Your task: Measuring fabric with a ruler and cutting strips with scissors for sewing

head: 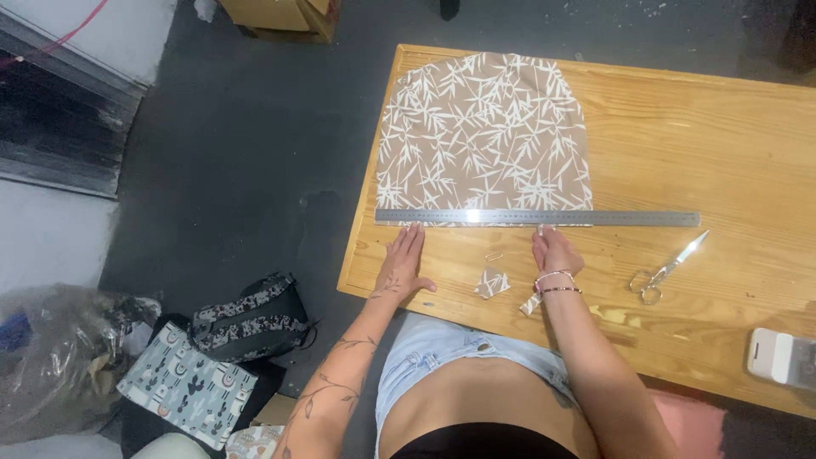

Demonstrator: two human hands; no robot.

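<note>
place: small sewing or craft workshop, looks informal
worktop: plain pine table (680, 127), unfinished wood, set on a dark floor
material: tan fabric piece (484, 132) with white leaf print, cut to a rounded top, laid flat
tools: long metal ruler (537, 218) along the fabric's lower edge; scissors (667, 270) to the right
offcuts: small fabric scraps (492, 282) near the table's front edge
floor: dark grey concrete floor (246, 144), scuffed, white specks
storage: printed fabric bags (246, 319) on the floor at left, cardboard box (280, 17) at top, plastic bag (59, 357) with stuff in it
</note>
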